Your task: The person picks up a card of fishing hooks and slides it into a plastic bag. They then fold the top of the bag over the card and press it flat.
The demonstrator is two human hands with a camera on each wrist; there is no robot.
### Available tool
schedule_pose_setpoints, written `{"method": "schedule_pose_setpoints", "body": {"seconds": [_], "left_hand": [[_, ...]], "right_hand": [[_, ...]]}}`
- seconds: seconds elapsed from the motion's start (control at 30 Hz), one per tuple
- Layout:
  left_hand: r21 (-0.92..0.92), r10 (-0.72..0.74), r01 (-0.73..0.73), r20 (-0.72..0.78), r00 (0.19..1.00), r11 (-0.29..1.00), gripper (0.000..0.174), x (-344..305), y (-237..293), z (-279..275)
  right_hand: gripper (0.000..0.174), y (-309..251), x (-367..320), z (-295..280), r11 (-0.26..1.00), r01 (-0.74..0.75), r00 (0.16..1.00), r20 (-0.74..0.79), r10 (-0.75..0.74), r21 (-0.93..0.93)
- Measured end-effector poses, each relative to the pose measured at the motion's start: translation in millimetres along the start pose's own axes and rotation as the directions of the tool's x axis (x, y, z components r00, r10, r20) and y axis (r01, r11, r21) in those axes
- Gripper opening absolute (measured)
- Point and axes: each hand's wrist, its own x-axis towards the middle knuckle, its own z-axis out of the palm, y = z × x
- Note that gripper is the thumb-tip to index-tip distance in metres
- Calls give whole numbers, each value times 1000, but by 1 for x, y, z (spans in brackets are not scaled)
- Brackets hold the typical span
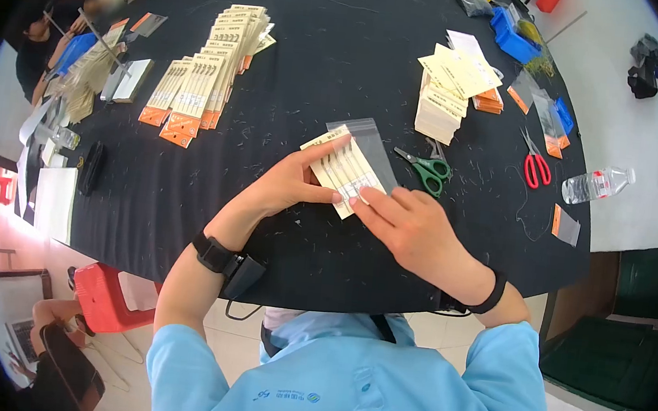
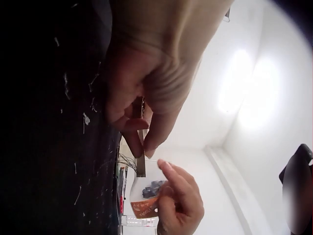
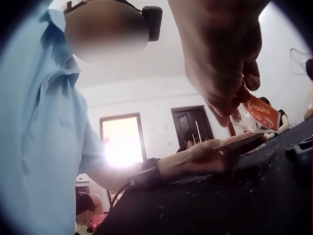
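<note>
Black-covered table (image 1: pixel 277 248): one, strewn with pale thread scraps; it served as the ground for all below.

Packaged hook cards (image 1: pixel 220 60): many, in overlapping rows, at 10 o'clock from the hands.

Loose cream cards (image 1: pixel 437 121): one stack, at 1 to 2 o'clock.

Cream hook card (image 1: pixel 351 177): in the left hand, near the table's 6 o'clock edge, tilted; a thick edge suggested more than one layer. Judged light, stiffish and flat, liable to bend or crease if squeezed. Best taken by its opposite long edges, clear of the printed face.

Clear plastic bag (image 1: pixel 380 149): at the card's 1 o'clock end, partly beneath it. Judged thin, limp and slippery; best taken by its rim.

Green-handled scissors (image 1: pixel 432 168): at 3 o'clock from the card.

Left hand (image 1: pixel 277 185): narrow grip, holding the cream hook card between a thumb on the 6 o'clock side and a long forefinger across the 12 o'clock side.

Right hand (image 1: pixel 431 235): fingers curled round an orange header card (image 3: pixel 264 113) lettered "Hooks"; thumb and forefinger close over the cream hook card's 5 o'clock end, contact there uncertain.
</note>
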Motion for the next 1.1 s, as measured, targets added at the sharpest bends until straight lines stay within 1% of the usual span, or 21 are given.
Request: {"method": "schedule_pose_setpoints", "body": {"seconds": [0.1, 0.2, 0.27, 0.3, 0.37, 0.43, 0.47, 0.53, 0.57, 0.6, 0.67, 0.7, 0.77, 0.8, 0.87, 0.9, 0.93, 0.97, 1.0, 1.03, 1.1], "left_hand": [[-17, -7, 7, 7, 1000, 1000, 82, 0, 0, -2], [11, 41, -41, -11, 999, 999, 79, 1, -3, -3], [97, 99, -92, -64, 993, 991, 66, 2, -8, -7], [94, 98, -92, -68, 993, 991, 66, 2, -9, -7], [-54, -98, 93, -114, 989, 994, 51, 3, -11, -8], [-26, -82, 79, -108, 991, 997, 47, 3, -12, -8], [5, -66, 67, -99, 993, 998, 43, 3, -12, -8], [10, -62, 64, -105, 993, 998, 43, 3, -8, -5], [16, -59, 61, -109, 992, 998, 43, 2, -7, -3], [13, -63, 65, -105, 992, 998, 43, 3, -9, -3], [57, -52, 59, -117, 992, 997, 44, 3, -10, -4], [59, -53, 60, -117, 992, 996, 44, 3, -10, -5], [96, -36, 48, -130, 991, 994, 45, 2, -11, -6], [92, -35, 47, -132, 991, 995, 45, 2, -11, -6], [152, -36, 57, -134, 990, 987, 45, 2, -7, -6], [150, -35, 55, -134, 990, 987, 45, 2, -6, -5], [177, -26, 51, -141, 990, 983, 46, 1, -4, -4], [205, -17, 48, -149, 989, 978, 46, 1, -4, -3], [203, -20, 51, -148, 989, 978, 46, 0, -3, -3], [214, -7, 36, -136, 991, 976, 47, 0, -3, -3], [227, 4, 23, -117, 993, 974, 47, 1, -3, -3]], "right_hand": [[36, -7, -2, 0, 1000, -4, 995, 104, 4, 3], [37, -13, -6, -1, 1000, 21, 991, 129, -20, -2], [38, -17, -10, -1, 1000, 26, 987, 156, -26, -3], [37, -19, -10, -1, 1000, 29, 985, 171, -28, 0], [37, -20, -9, -4, 999, 34, 982, 187, -34, 3], [42, -19, -7, -9, 970, -25, 987, 158, -14, 244], [42, -14, -7, -8, 969, -25, 987, 159, -15, 244], [44, 7, -6, -8, 830, -148, 983, -10, 182, 538], [42, 15, -6, -9, 715, -292, 938, 44, 344, 635], [40, 21, 0, -19, 524, -453, 868, 223, 443, 722], [48, 38, -7, 9, 222, -481, 788, 308, 534, 848], [48, 45, -10, 14, 220, -481, 787, 307, 535, 849], [63, 58, -15, 17, 49, -388, 865, 345, 364, 920], [63, 60, -16, 16, 50, -391, 865, 349, 361, 919], [72, 64, -17, 11, -313, -300, 879, 388, 275, 901], [59, 66, -16, 9, -419, -255, 899, 373, 228, 871], [59, 67, -14, 10, -419, -257, 899, 375, 228, 871], [51, 67, -12, 11, -249, -364, 815, 437, 381, 897], [44, 66, -10, 14, -90, -484, 713, 452, 536, 870], [35, 66, -7, 22, -45, -531, 640, 435, 633, 846], [34, 64, -2, 34, -88, -554, 625, 484, 613, 828]]}}
